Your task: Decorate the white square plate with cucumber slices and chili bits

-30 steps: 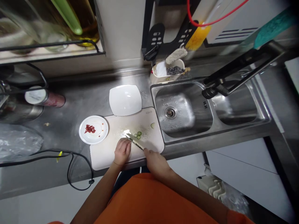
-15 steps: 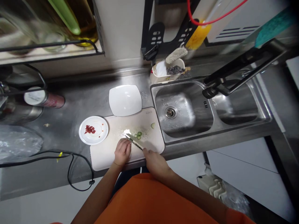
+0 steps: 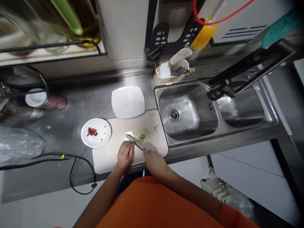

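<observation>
My right hand [image 3: 155,163] is closed round the handle of a kitchen knife [image 3: 133,140], whose blade points up and left over the cutting board [image 3: 106,161]. My left hand [image 3: 125,154] rests on the board with curled fingers, close beside the blade; whatever lies under those fingers is hidden. Several thin green-rimmed slices, which look like cucumber [image 3: 142,136], lie just beyond the knife. Farther right on the board is a pale green end piece [image 3: 156,128]. Wet spots shine around the slices.
A white plate [image 3: 108,139] with small red pieces [image 3: 92,131] overlaps the board's left corner. Behind the board stands a square white bowl [image 3: 128,102]. A double steel sink [image 3: 187,134] with a black faucet [image 3: 228,85] is at right. A black cable [image 3: 71,177] lies left.
My right hand and the knife have shifted slightly left and away from me, so the blade now sits nearer my left fingers. My left hand stays nearly in place.
</observation>
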`<state>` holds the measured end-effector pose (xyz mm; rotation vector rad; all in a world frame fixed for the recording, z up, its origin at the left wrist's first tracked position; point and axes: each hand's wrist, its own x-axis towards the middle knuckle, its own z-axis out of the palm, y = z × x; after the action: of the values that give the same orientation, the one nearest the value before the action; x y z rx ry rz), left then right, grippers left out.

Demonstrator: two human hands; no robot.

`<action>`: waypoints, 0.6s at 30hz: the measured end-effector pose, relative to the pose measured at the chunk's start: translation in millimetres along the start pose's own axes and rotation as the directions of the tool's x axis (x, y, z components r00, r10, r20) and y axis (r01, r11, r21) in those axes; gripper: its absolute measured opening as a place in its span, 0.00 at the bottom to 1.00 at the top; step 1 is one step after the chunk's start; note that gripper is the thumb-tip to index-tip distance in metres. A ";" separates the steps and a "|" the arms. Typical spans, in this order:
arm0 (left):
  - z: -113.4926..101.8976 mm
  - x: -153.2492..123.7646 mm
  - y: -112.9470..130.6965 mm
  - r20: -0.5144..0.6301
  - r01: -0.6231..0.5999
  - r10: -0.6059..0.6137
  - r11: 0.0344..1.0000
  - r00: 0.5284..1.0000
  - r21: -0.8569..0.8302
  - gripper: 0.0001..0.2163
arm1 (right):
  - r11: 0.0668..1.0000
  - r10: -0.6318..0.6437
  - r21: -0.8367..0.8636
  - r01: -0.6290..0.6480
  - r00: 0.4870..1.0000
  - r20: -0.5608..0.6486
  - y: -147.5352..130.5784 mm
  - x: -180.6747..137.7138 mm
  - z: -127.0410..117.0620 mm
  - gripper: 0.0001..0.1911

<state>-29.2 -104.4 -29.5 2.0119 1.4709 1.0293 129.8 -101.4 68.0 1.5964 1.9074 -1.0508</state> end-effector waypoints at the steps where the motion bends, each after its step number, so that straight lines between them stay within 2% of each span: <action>1: 0.3 0.0 0.0 0.005 0.007 -0.007 1.000 1.000 -0.002 0.07 | 1.000 -0.005 0.002 0.005 1.000 -0.013 -0.7 3.6 0.9 0.18; 8: 1.8 -1.4 -2.0 0.004 0.019 -0.019 1.000 1.000 -0.011 0.06 | 0.999 -0.047 0.002 0.048 0.996 -0.077 -6.6 21.8 2.8 0.19; 14: 2.0 0.9 -0.2 0.041 0.018 -0.019 1.000 0.999 0.023 0.05 | 0.998 -0.061 -0.012 0.060 0.991 -0.123 -4.6 20.4 4.2 0.19; 18: -1.4 1.7 2.7 0.009 0.023 -0.023 0.999 1.000 0.037 0.04 | 0.997 -0.071 -0.045 0.066 0.989 -0.130 0.0 17.2 4.6 0.18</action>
<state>-28.4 -103.9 -26.1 2.0174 1.5148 0.9892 125.1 -94.1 52.5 1.6246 2.0700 -0.9486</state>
